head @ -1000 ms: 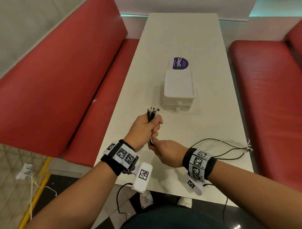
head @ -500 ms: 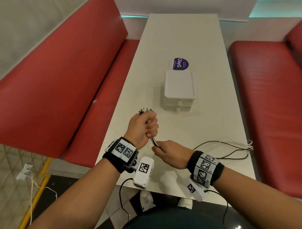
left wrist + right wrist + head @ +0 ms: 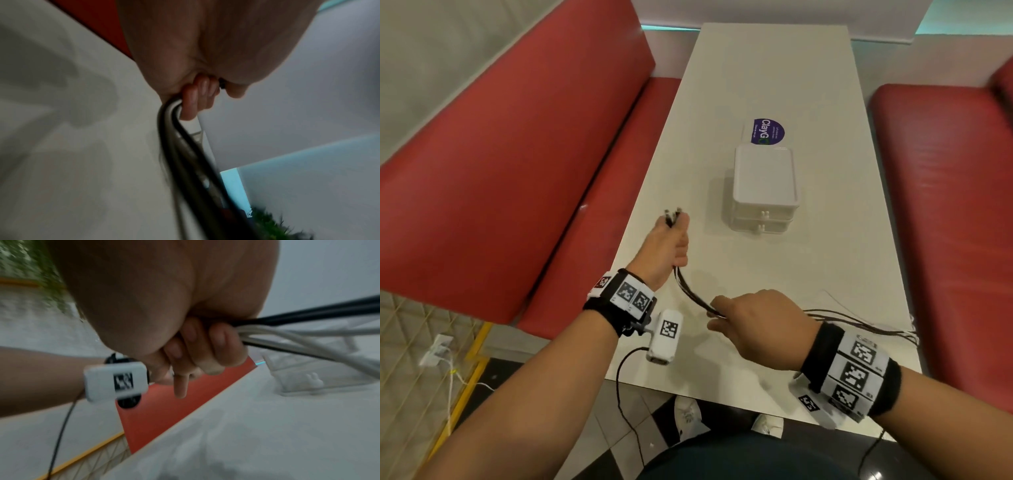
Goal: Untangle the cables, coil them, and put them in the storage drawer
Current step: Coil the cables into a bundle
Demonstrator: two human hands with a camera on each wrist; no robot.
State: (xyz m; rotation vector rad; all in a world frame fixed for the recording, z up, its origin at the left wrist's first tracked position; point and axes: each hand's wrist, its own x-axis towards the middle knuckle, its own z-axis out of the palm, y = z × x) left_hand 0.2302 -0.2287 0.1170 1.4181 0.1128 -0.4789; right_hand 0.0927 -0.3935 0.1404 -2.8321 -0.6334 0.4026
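Where the two hands sat almost touching a second ago, the cables (image 3: 693, 297) now stretch between them as a slack, sagging run at the lower centre of the head view. They are a bundle of thin leads, some black and some white, and the right wrist view shows both colours side by side. Their plug ends (image 3: 672, 216) stick up in a small cluster above the left hand (image 3: 666, 246), which has swung up and toward the left edge of the table (image 3: 763, 65). That hand is a closed fist round the bundle, fingers curled tight in the left wrist view. The right hand (image 3: 756, 329) has drawn back toward the bottom of the frame; its fingers (image 3: 222, 347) wrap the leads, and the little finger sticks out free. Beyond it the cables trail to the right in loose strands and end near the table's right edge, lying straighter and closer together than the wide loops seen earlier.

Above the hands, at mid-frame, stands the drawer unit (image 3: 765, 181), white, two drawers high, both closed, with small knobs facing the person. Just behind it lies a purple sticker (image 3: 768, 131). Red benches (image 3: 517, 164) flank the table.
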